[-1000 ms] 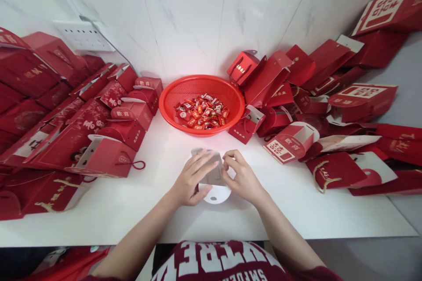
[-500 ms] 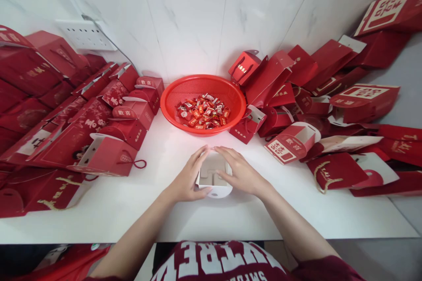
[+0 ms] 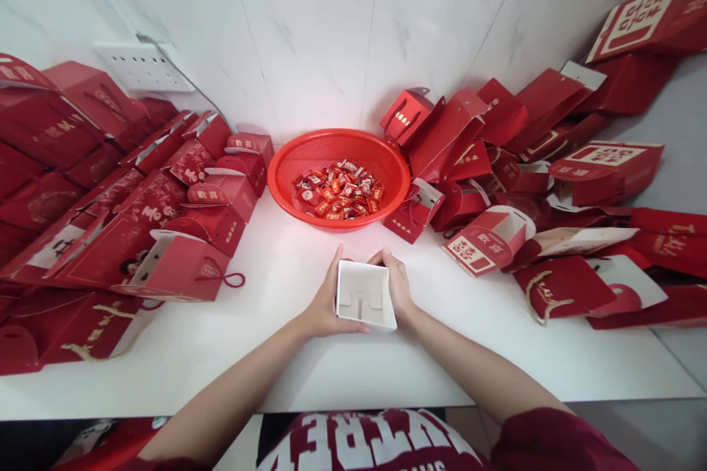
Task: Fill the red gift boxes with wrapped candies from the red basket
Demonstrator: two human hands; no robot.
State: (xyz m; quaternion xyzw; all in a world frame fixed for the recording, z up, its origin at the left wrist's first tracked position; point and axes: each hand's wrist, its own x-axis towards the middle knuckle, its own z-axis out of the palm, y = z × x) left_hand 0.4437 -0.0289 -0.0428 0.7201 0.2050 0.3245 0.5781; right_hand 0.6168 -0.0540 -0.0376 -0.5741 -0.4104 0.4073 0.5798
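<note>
Between my two hands is a small open-topped paper box, its pale inside facing up and its folded bottom flaps showing. My left hand grips the box's left side, thumb along the near edge. Against the right side lies my right hand, fingers curled around the far corner and partly hidden behind the wall. No sweets show inside the box. Just beyond, a red plastic basket holds a heap of wrapped candies.
On the left stand rows of red gift boxes, one with a cord loop sticking out. More red boxes and bags are piled on the right. A white table lies underneath, with a tiled wall and a socket strip behind.
The box has been turned and tilted so its opening faces me more squarely. My right hand has moved from over the top to the box's right side. The near flap no longer shows.
</note>
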